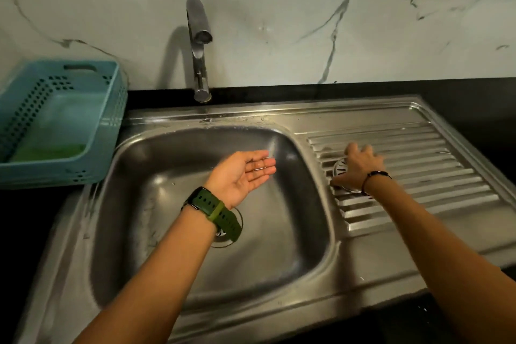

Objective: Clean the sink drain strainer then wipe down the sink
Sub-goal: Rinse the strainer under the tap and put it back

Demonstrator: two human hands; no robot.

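The round metal drain strainer [341,168] lies on the ribbed drainboard [418,170] to the right of the sink basin [156,165]. My right hand [360,167] covers most of it and holds it, thumb at its near-left rim and fingers spread over its far side. My left hand [243,173] hovers palm up over the basin, fingers straight and holding nothing. The open drain hole [227,237] shows partly under my left wrist, which wears a green watch strap. Water drops lie on the sink's back rim.
A steel tap [198,36] stands behind the basin, with no water running. A blue plastic basket [92,131] with something green inside sits on the black counter at the left. A marble-patterned wall backs the counter.
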